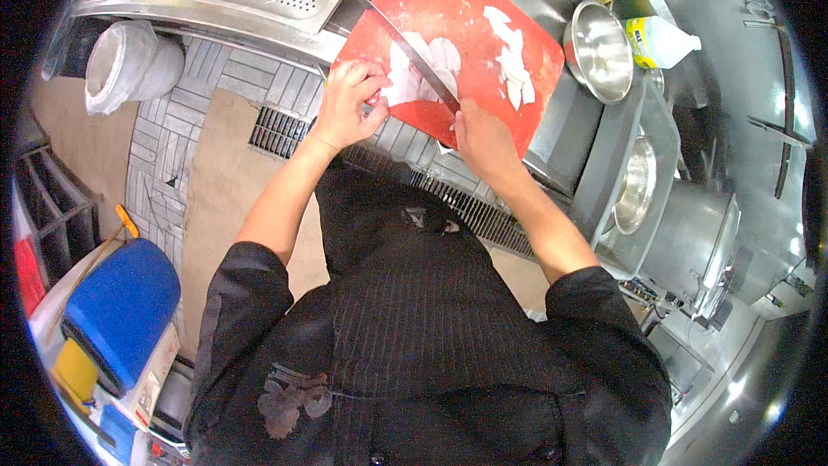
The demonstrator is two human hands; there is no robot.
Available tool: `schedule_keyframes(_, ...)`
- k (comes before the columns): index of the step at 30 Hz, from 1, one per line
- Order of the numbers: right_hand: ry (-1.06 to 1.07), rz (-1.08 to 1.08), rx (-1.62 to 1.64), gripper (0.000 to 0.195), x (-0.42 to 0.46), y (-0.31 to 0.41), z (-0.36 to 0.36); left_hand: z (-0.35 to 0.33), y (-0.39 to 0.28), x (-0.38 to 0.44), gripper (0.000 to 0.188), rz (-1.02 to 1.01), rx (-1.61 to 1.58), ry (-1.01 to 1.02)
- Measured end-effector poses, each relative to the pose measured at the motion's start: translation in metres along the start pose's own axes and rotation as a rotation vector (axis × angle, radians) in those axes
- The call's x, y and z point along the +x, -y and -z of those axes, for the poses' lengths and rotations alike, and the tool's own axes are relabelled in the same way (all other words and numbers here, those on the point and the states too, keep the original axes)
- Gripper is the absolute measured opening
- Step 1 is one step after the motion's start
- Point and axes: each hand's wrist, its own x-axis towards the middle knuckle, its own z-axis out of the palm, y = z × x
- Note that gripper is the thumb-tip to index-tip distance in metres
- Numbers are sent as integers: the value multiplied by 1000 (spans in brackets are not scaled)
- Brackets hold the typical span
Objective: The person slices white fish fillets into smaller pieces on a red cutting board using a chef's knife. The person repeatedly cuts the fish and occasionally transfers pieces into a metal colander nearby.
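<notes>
A large red cutting board point(453, 6) lies before me, with pale, moist slices of raw white flesh point(443, 55), perhaps fish or squid, near its left side. My right hand point(488, 136) grips a long kitchen knife point(406, 45), whose blade crosses above the slices and points up and left. At the board's near left edge, the fingertips and thumb of my left hand point(352, 103) pinch the edge of the white flesh, where a small reddish bit shows. Cut white strips point(514, 65) lie in a separate group on the board's right side.
A perforated steel tray point(291, 3) holding more white pieces stands at upper left. Right of the board are a steel bowl point(598, 52), a plastic jug point(660, 42) and a colander point(635, 184). A lined bin point(129, 68) stands on the floor at left.
</notes>
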Motion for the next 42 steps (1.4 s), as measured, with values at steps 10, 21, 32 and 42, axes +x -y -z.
schedule_keyframes(10, -33, 30, 7, 22, -11, 13, -5, -1, 7, 0, 15, -18, -28, -17)
schedule_keyframes(21, -1, 90, 1, 22, -15, 14, -11, -2, 7, -5, 14, -31, -72, -21)
schedule_keyframes(32, 53, 49, 62, 19, -27, 31, -6, 0, 10, -3, 14, -74, -73, -70)
schedule_keyframes(42, 104, 53, 43, 19, -35, 27, -13, 6, 4, -9, 12, -83, -51, -30)
